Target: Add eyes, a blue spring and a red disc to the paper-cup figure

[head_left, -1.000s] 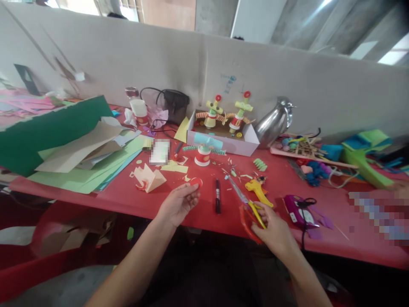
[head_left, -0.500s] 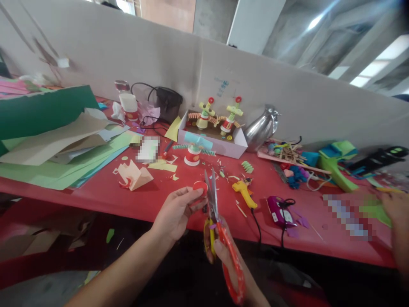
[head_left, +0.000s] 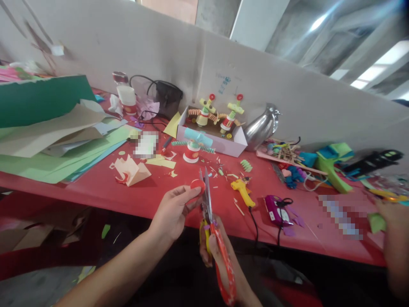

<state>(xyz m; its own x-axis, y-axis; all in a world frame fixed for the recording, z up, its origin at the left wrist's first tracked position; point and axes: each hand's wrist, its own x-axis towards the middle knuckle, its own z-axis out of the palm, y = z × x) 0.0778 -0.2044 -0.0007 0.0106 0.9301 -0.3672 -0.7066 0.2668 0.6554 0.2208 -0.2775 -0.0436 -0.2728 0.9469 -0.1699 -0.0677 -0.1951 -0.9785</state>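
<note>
Between its thumb and fingers my left hand (head_left: 172,209) pinches a small red paper disc (head_left: 197,186). My right hand (head_left: 220,247) is closed round the red and yellow handles of a pair of scissors (head_left: 209,200). The blades point up and away, slightly parted, right beside the disc's right edge. Beyond my hands a red-and-white paper cup figure (head_left: 191,152) with green folded arms stands on the red table (head_left: 166,183). Small paper scraps lie around it.
A white box (head_left: 220,143) at the back holds two finished paper figures. To the right are a yellow glue gun (head_left: 243,192), a purple device (head_left: 276,210) and a metal jug (head_left: 262,125). Paper sheets (head_left: 60,145) pile up left. Another person's hand (head_left: 396,226) is at far right.
The view has shifted slightly. Both hands, with the disc and scissors, appear a little further left; the disc stays beside the blades. At far right, the other person's hand has moved.
</note>
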